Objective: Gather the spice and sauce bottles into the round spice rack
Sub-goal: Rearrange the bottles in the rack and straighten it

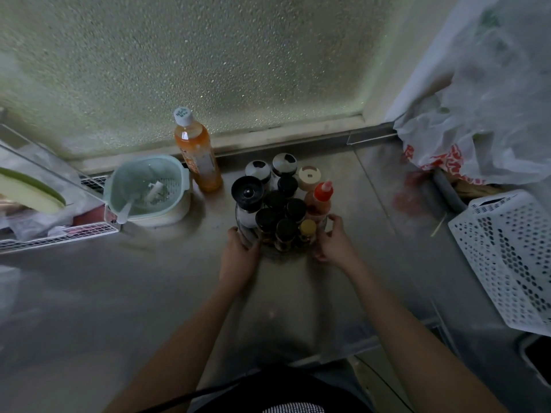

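Round spice rack (321,226) standing upright on the steel bench (167,293), centre of the scene, a little short of the far wall. Gripped from both sides: left hand (238,254) wrapped on its near-left wall, fingers curled against the clear side; right hand (334,242) clamped on its near-right wall, thumb up by the rim. Both hands closed on the rack, forearms reaching in from the near edge.

Packed inside, upright and touching one another: a black-topped grinder (248,192) at the left, several dark-capped spice jars (275,213) in the middle and near side, one small yellow-capped jar (308,228) at the near right, a red sauce bottle (321,198) with a pointed nozzle at the right. At the far side, two shakers with silver-and-black lids (284,164) and a beige-capped jar (310,177); whether inside the rack or just behind it, cannot tell.

Just far-left of the rack and apart from it, a tall orange drink bottle (198,153) with a white cap, upright against the wall. Farther left, a pale green colander (149,189) seated in a white bowl. At the left edge, a wire dish rack (59,234). At the right, a white perforated basket (504,263) lying tilted, and crumpled plastic bags (465,138) beyond it.
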The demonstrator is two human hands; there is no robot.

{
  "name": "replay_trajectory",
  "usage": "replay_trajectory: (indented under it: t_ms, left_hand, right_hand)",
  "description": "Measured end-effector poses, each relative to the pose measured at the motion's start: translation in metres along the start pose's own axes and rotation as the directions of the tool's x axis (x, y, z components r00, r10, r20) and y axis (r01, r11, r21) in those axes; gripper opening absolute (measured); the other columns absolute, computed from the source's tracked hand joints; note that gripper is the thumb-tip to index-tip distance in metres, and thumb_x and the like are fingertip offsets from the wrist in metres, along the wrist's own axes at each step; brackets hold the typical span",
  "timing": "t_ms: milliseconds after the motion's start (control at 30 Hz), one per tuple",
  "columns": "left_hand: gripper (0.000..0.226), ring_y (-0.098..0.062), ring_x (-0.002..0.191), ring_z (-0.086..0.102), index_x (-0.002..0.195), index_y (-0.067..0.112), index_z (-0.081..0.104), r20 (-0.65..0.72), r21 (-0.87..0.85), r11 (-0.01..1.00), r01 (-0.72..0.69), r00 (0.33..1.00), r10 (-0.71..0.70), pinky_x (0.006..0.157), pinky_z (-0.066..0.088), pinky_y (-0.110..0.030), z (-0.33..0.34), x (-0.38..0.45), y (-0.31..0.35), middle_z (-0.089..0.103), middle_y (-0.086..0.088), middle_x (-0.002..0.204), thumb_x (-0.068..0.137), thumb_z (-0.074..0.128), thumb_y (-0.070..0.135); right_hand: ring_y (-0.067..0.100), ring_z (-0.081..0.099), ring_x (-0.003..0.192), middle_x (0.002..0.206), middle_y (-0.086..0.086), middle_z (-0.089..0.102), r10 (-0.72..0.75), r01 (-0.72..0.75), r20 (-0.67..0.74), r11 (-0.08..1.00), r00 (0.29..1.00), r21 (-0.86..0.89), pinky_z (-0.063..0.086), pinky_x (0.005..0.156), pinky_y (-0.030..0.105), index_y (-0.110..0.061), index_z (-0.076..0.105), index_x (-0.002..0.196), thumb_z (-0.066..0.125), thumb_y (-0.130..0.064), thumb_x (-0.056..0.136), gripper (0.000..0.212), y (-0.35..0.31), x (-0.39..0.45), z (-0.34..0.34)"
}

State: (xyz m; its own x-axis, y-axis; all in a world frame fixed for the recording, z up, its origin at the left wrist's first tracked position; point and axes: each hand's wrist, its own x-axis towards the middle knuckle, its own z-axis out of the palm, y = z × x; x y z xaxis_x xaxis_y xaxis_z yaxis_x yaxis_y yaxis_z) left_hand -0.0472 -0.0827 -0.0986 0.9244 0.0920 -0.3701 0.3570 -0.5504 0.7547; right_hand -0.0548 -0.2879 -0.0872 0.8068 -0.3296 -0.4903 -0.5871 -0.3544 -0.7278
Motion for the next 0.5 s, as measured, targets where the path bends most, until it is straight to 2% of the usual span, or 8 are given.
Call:
replay_trajectory:
  t_ms: [100,200,267,367,433,500]
  left_hand:
    - [0.037,-0.034,0.093,0.062,0.119,0.008,0.039,0.028,-0.048,0.999,0.003,1.000,-0.001,0.068,0.041,-0.031,0.002,0.007,0.003,0.063,-0.021,0.108,0.089,0.057,0.021]
    - [0.040,-0.038,0.092,0.062,0.123,0.007,0.036,0.035,-0.027,1.000,0.009,0.999,-0.008,0.070,0.045,-0.036,0.002,0.007,0.011,0.061,-0.024,0.110,0.089,0.054,0.017]
    - [0.044,-0.040,0.098,0.057,0.124,0.006,0.037,-0.030,0.155,0.987,-0.033,0.999,0.038,0.077,0.046,-0.043,0.001,0.001,0.013,0.055,-0.023,0.112,0.088,0.056,0.021]
    - [0.038,-0.036,0.098,0.051,0.107,0.005,0.046,-0.168,0.467,0.872,-0.144,0.954,0.247,0.079,0.042,-0.043,0.000,-0.014,0.017,0.052,-0.018,0.104,0.081,0.061,0.029]
    - [0.047,-0.034,0.102,0.049,0.110,0.006,0.046,-0.066,0.531,0.811,-0.248,0.941,0.331,0.083,0.040,-0.042,0.003,-0.020,0.020,0.052,-0.017,0.109,0.077,0.062,0.036]
    - [0.070,-0.032,0.115,0.043,0.127,0.006,0.037,0.082,0.534,0.789,-0.304,0.947,0.309,0.094,0.036,-0.041,0.010,-0.021,0.020,0.044,-0.016,0.127,0.077,0.061,0.048]
  right_hand:
    - [0.030,0.063,0.066,0.096,0.016,0.059,0.032,-0.035,0.048,0.998,0.998,0.061,0.056,0.047,0.036,-0.029,0.022,0.140,0.045,-0.030,0.093,0.053,-0.001,0.000,0.006]
    - [0.020,0.057,0.050,0.088,0.013,0.059,0.057,-0.058,0.018,0.995,0.998,0.078,0.047,0.034,0.024,-0.028,0.023,0.139,0.047,-0.024,0.091,0.054,0.001,-0.003,0.014]
    - [0.020,0.056,0.050,0.090,0.014,0.059,0.052,-0.052,0.007,0.997,0.999,0.049,0.047,0.034,0.024,-0.024,0.024,0.139,0.049,-0.024,0.089,0.055,0.000,-0.001,0.014]
    - [0.027,0.060,0.061,0.092,0.014,0.059,0.005,-0.004,0.033,1.000,0.999,-0.028,0.050,0.047,0.031,-0.025,0.020,0.140,0.052,-0.027,0.087,0.062,-0.005,0.004,0.009]
    - [0.026,0.057,0.059,0.083,0.012,0.057,0.006,-0.003,0.048,0.998,0.999,-0.063,0.048,0.048,0.032,-0.022,0.017,0.140,0.051,-0.028,0.088,0.062,-0.008,0.008,0.007]
    - [0.027,0.057,0.059,0.084,0.016,0.056,0.014,-0.010,0.044,0.997,0.999,-0.083,0.046,0.043,0.030,-0.020,0.018,0.139,0.050,-0.028,0.089,0.059,-0.010,0.011,0.009]
